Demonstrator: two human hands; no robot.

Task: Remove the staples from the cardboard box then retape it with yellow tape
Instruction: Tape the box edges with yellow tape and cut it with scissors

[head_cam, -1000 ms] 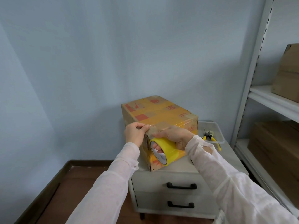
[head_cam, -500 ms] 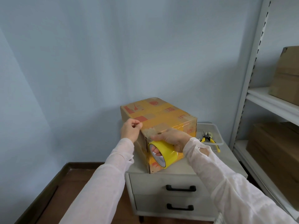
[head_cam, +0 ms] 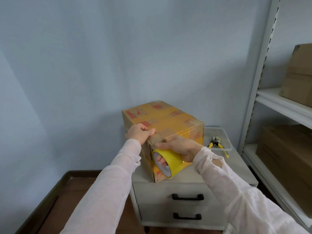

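A cardboard box (head_cam: 168,119) with red print and yellow tape strips lies on a grey drawer cabinet (head_cam: 219,173). My right hand (head_cam: 182,147) grips a roll of yellow tape (head_cam: 168,162) against the box's near corner, fingers through its core. My left hand (head_cam: 140,133) rests on the near top edge of the box, thumb and fingers pinched on the free tape end there. A short stretch of tape runs between my two hands over the corner.
A clear plastic tray (head_cam: 224,139) stands right of the box, with yellow-handled pliers (head_cam: 216,144) resting on it. A white shelf rack (head_cam: 276,105) with brown boxes (head_cam: 297,76) fills the right side. The wall is close behind the box.
My left hand slid left along the box's top edge with the tape end, then settled pressing on it. The roll stays in my right hand at the corner.
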